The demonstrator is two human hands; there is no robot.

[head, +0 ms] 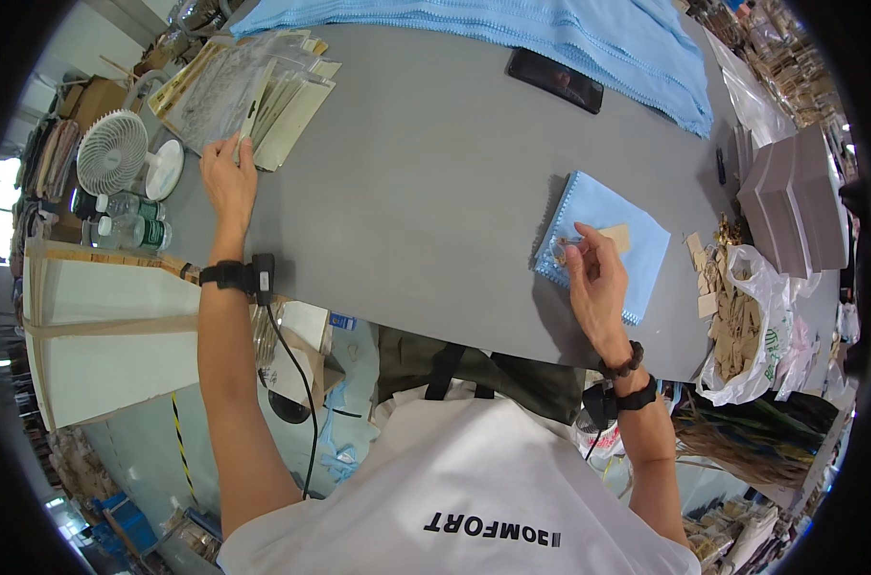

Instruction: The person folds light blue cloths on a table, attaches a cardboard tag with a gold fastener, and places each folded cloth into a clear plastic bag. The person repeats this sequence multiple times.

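Note:
At the table's far left, my left hand (229, 183) has its thumb and fingers at the near edge of a fanned stack of clear plastic packets (216, 100) with pale card strips, pinching one edge. My right hand (599, 284) is over a folded light-blue cloth (640, 248) with a scalloped edge, on the right of the table. Beside its fingers a beige paper tag (617, 236) lies on the cloth. Tiny fasteners (561, 250) show at the right fingertips, too small to name surely; whether they are held or lie on the cloth is unclear.
Blue fabric (478, 18) lies along the far edge, with a black phone (556, 80) against it. At left stand a white fan (113, 152) and plastic bottles (130, 231). Stacked grey-brown cards (787, 201), a pen (721, 165) and a plastic bag of tags (737, 323) sit right.

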